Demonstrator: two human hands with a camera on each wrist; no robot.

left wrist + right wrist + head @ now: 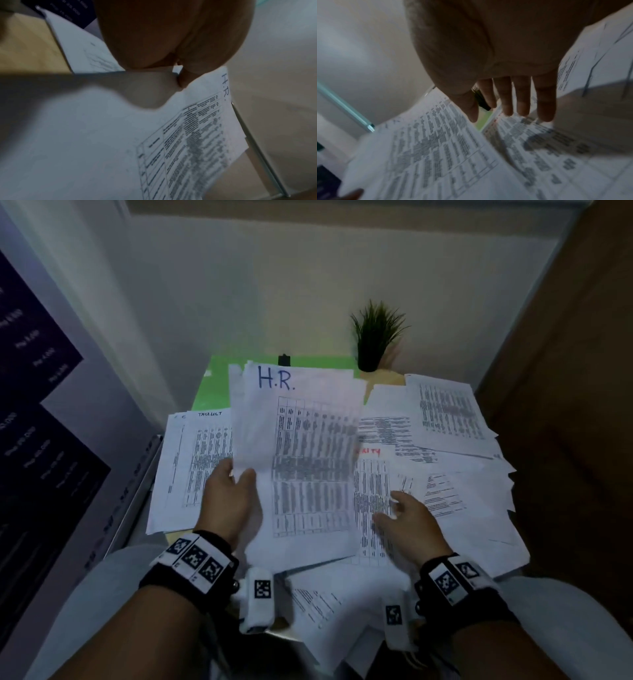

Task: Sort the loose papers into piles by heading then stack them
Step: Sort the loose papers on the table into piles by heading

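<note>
White H.R. sheet (301, 440) headed in blue ink, printed with black grid table. Red heading seen on white sheet (371, 474) beside. Green mat (212, 385) beneath. Dark green plant (375, 333).

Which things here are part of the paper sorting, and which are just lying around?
Job:
H.R. sheet, pinched in the left hand
loose papers spread on the table
right hand, fingers straight above the papers

Lying about:
plant
green mat
dark poster
</note>
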